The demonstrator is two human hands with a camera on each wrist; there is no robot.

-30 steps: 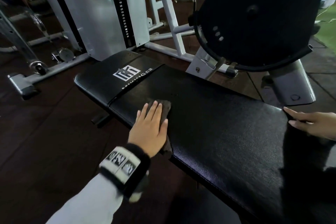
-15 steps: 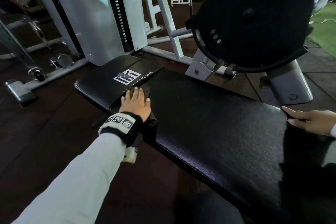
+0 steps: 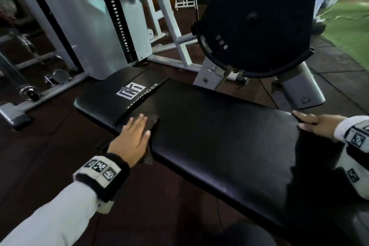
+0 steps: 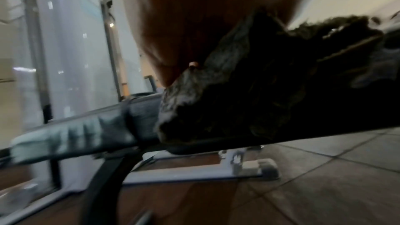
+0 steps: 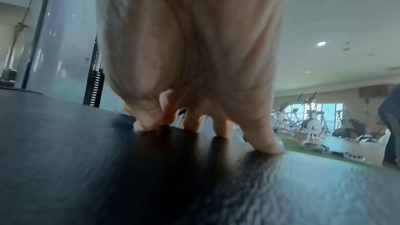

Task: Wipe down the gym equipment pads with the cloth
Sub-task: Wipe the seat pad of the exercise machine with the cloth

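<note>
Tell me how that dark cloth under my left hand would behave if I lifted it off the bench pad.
The cloth would probably go limp: it drapes over the bench pad edge. It looks thin, so likely light. The left hand lies flat on it, so it probably slides easily.

One dark cloth point(image 3: 152, 120) lies on the surface point(image 3: 219, 136). Two hands are in view: one left hand point(image 3: 131, 139) and one right hand point(image 3: 317, 125), each with one marker-printed wristband, so two wristbands point(image 3: 101, 171) in all. The surface has two black pads: one long pad and one short pad point(image 3: 103, 98) carrying one white logo point(image 3: 130, 92). Behind stand one round black machine cover point(image 3: 257, 18) and one perforated weight-stack column point(image 3: 117, 14).
</note>
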